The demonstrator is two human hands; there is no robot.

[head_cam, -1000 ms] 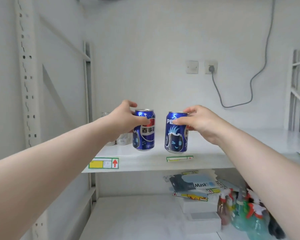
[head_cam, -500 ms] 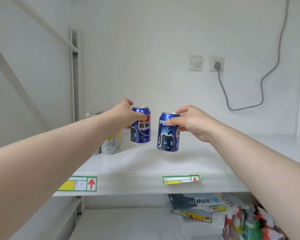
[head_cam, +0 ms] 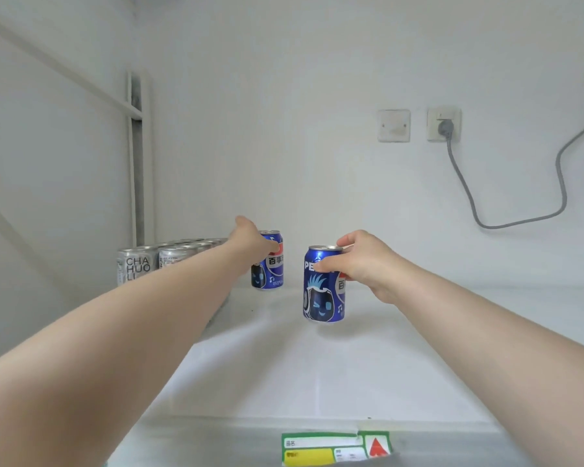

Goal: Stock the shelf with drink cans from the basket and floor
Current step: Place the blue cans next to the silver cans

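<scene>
**Two blue cans carried onto the white shelf**

The left hand has its grip closed around a blue aluminium drink can with Chinese lettering, held deep over the white metal shelf, just right of the block of silver aluminium drink cans. The right hand has its grip closed near the top of a second blue aluminium drink can with a cartoon face, nearer the shelf's front edge and further right of the silver block. The face can appears to hang slightly above the shelf; whether the lettered can touches it cannot be told.

Step in hand, as judged: placing both cans. The next move calls for lowering each upright onto the shelf, the lettered can snug beside the silver block, then opening both grips.

Count: two blue cans; two silver cans show lettered sides at the front, with more rims behind them, the total uncertain behind the forearm. One green-and-yellow price label marks the shelf edge.
</scene>
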